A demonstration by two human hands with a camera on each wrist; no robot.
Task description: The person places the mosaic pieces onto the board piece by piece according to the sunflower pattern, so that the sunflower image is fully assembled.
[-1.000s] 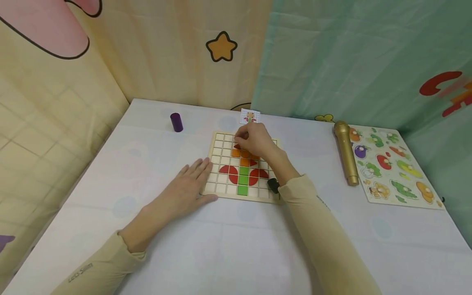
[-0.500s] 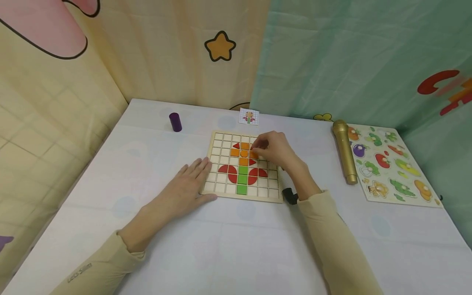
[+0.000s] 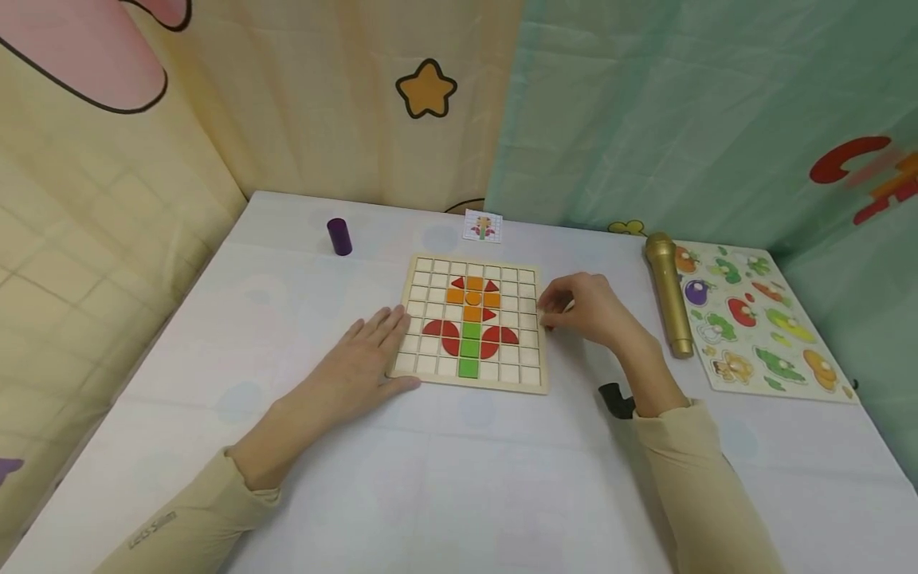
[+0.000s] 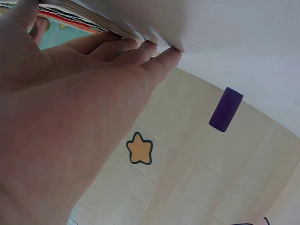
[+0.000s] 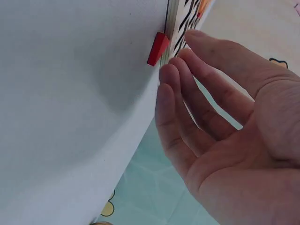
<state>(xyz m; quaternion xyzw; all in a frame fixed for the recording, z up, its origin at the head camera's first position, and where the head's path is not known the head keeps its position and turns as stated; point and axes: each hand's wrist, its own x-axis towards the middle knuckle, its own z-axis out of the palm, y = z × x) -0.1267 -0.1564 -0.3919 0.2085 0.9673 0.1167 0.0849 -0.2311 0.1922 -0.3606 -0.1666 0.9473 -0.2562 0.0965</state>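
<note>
A wooden grid board [image 3: 511, 357] lies on the white table, holding a flower pattern of green and orange pieces, red triangles [image 3: 491, 286] and red rounded pieces [image 3: 449, 339]. My left hand [image 3: 355, 363] rests flat at the board's left edge, thumb near its lower left corner. At the right edge hovers my right hand [image 3: 588, 309], fingers loosely bent with nothing visible between them. In the right wrist view, a small red block [image 5: 158, 48] lies against the board's side, just beyond the fingertips. The head view does not show that block.
A small pattern card [image 3: 483, 226] lies behind the board. A purple cylinder [image 3: 339, 237] stands at the back left. To the right lie a gold microphone [image 3: 670, 295] and a vegetable puzzle board [image 3: 782, 323]. A black device [image 3: 617, 400] sits at my right wrist.
My right hand has moved from the board's upper middle to its right edge. A red triangle now shows in the grid at the flower's upper right. The left hand has stayed put.
</note>
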